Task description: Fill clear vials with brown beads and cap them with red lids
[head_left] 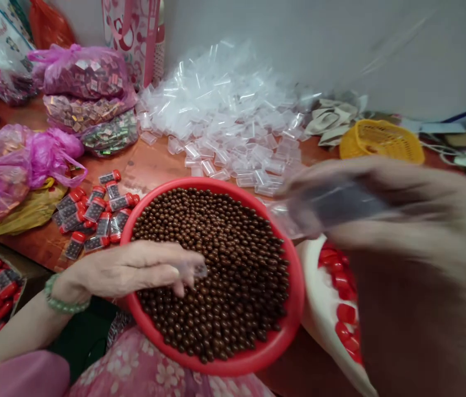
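My left hand [128, 270], with a green bead bracelet [65, 300] at the wrist, hovers over the red basin [294, 300]. Its fingers are closed on a small clear plastic container [200, 270], mostly hidden by them. Brown chocolate balls [212, 275] fill the basin. On the right, my right hand [418, 212] is close to the camera and blurred. It grips a clear plastic container [299, 212] that looks dark along its middle; its contents cannot be made out. The open end of that container points left, near the basin's rim.
Empty clear containers [233, 121] are heaped at the back. Filled red-capped bottles [96, 212] lie left of the basin, others in a box [30, 286]. Red caps [345, 314] sit in a white bag [313, 286] on the right. Pink bags [1, 171] and a yellow basket [381, 138] stand around.
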Demonstrator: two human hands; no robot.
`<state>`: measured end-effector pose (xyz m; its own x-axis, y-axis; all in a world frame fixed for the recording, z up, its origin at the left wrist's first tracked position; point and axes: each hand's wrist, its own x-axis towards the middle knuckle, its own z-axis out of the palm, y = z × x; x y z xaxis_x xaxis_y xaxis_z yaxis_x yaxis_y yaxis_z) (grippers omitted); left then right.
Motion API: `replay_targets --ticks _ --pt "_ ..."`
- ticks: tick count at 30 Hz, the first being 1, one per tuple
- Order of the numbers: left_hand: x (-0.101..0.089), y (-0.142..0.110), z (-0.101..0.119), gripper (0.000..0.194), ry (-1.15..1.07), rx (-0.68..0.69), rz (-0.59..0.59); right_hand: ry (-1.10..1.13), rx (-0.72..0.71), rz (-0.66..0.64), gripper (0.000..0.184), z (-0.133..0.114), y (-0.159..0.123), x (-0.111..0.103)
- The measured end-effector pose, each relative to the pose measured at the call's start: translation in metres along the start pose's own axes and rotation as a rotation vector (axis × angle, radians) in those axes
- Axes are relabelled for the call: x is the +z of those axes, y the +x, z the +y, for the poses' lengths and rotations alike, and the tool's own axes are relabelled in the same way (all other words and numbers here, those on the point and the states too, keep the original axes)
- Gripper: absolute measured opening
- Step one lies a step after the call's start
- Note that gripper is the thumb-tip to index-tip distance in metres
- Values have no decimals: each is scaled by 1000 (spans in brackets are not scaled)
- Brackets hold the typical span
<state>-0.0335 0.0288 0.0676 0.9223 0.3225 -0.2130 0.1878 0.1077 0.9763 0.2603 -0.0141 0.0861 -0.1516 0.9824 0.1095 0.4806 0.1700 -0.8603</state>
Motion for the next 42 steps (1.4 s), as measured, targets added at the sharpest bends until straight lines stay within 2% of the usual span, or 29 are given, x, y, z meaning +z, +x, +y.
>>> replay_targets --ticks 1,3,5,7,9,13,18,23,28,32,35,39,42 --pt "-3 -4 1 41 200 20 124 -74 -13 -47 41 4 4 -1" --pt "-9 -6 1 40 580 56 310 -298 -38 -236 32 12 11 2" --pt "-11 0 -5 35 881 74 391 -610 -20 -419 22 19 18 11" --pt "-11 10 -12 25 1108 59 392 -860 45 -519 14 22 24 21" --pt "-12 21 -18 16 1282 17 371 -1019 132 -621 10 21 29 30" --pt "-16 35 -29 17 1419 39 288 -1075 182 -756 3 17 39 44" --pt "-15 45 -43 27 1423 109 219 -971 99 -746 13 26 41 54" --pt "-8 64 -49 28 1284 97 206 -738 -23 -640 15 41 33 60" --pt "-12 71 -46 23 1076 27 259 -468 -52 -501 23 49 23 59" --pt "-17 67 -42 19 825 57 273 -248 -30 -364 36 48 15 55" --pt "-16 64 -40 25 590 68 302 -112 -10 -314 38 48 11 54" --pt "-9 61 -42 28 379 101 386 -80 -10 -299 37 47 9 55" --pt "-5 57 -39 28 292 129 401 -122 -55 -289 35 46 8 55"
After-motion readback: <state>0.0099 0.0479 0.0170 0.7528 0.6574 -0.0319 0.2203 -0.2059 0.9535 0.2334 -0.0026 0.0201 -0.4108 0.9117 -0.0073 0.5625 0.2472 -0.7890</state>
